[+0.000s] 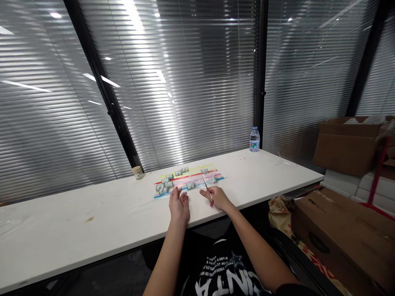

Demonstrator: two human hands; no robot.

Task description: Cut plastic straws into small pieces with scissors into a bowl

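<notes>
At the far left of the work area a small tan jar (137, 172) stands on the white table (92, 218), apart from everything else. To its right, small rolled bundles (168, 182) lie scattered across a sheet of coloured stripes (188, 179), some on the red band, some on the blue.

The left hand (179, 204) rests flat on the table just short of the sheet, fingers loosely spread, holding nothing. The right hand (217, 197) is closed around a thin tool (206, 183), likely tweezers, whose tip points toward the rolls on the stripes.

The step in hand looks like sorting rolls by stripe; the next move would call for a fine pinch on one roll. A water bottle (254, 139) stands far right.
</notes>
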